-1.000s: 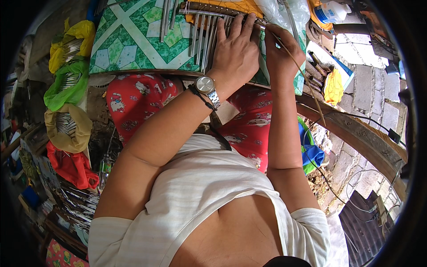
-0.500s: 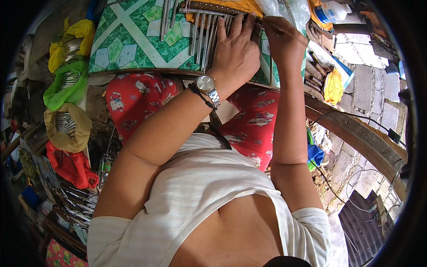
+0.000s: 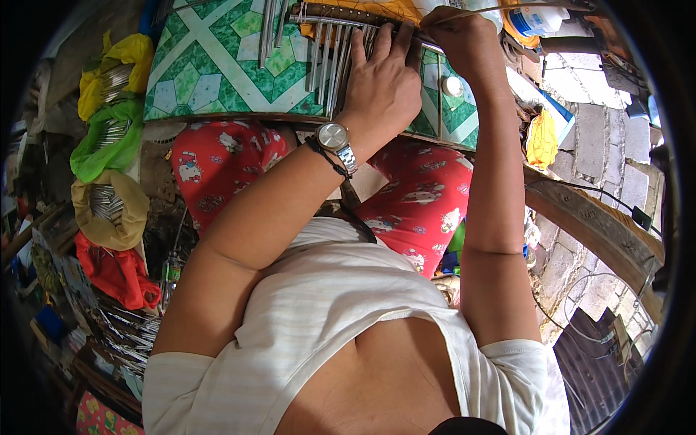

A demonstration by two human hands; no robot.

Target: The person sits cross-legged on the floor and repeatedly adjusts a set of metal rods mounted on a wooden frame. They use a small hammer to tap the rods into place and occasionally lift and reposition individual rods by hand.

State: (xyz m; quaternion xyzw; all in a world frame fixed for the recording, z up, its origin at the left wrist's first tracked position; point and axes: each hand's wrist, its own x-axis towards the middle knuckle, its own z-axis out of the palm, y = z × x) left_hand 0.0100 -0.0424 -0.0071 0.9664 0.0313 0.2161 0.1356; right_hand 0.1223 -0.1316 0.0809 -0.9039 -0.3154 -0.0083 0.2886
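A chime made of slim silvery metal tubes (image 3: 336, 61) strung along a dark wooden bar (image 3: 341, 12) lies at the far side of a green-and-white patterned tabletop (image 3: 217, 72). My left hand (image 3: 384, 80), with a watch at its wrist, rests flat over the tubes, fingers stretched and spread, the fingertips close to the bar. Beside it, at the bar's right end, my right hand (image 3: 464, 47) is closed in a pinch. From that pinch a thin brown strand (image 3: 507, 7) runs off to the upper right; its exact kind is unclear. The bar's right end is partly hidden by my hands.
Yellow (image 3: 138, 61), green (image 3: 130, 148), tan (image 3: 134, 210) and red (image 3: 119, 272) bags stand at the left, several holding metal tubes. More loose tubes (image 3: 272, 29) lie beside the chime. A small white round item (image 3: 452, 86) sits below my right hand, and a white bottle (image 3: 536, 18) stands far right.
My right hand has moved slightly up and right, its forearm shifting rightward and uncovering the small white round item. The brown strand now shows stretched to the upper right. My left hand stays nearly still.
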